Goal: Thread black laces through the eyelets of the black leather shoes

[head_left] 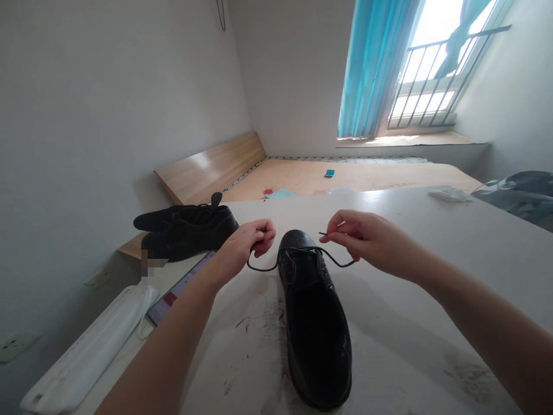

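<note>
A black leather shoe [319, 334] rests on the white table, toe pointing away from me and heel nearest. Its dark shoelace [298, 249] crosses near the toe and runs out to both sides. To the left of the toe, my left hand [248, 245] is closed, gripping one length of the lace. My right hand [360, 236], on the other side, pinches the opposite end between thumb and fingertips, with a short tip sticking out toward the shoe. Both hands hover above the tabletop, apart from the shoe itself.
Other black shoes [190, 230] lie at the table's left edge. A phone-like screen [184, 285] and a white power strip [90, 351] are partly behind my left forearm. A clear plastic packet [449, 195] lies far right. Behind the white table [401, 323] stands a wooden bed [375, 173].
</note>
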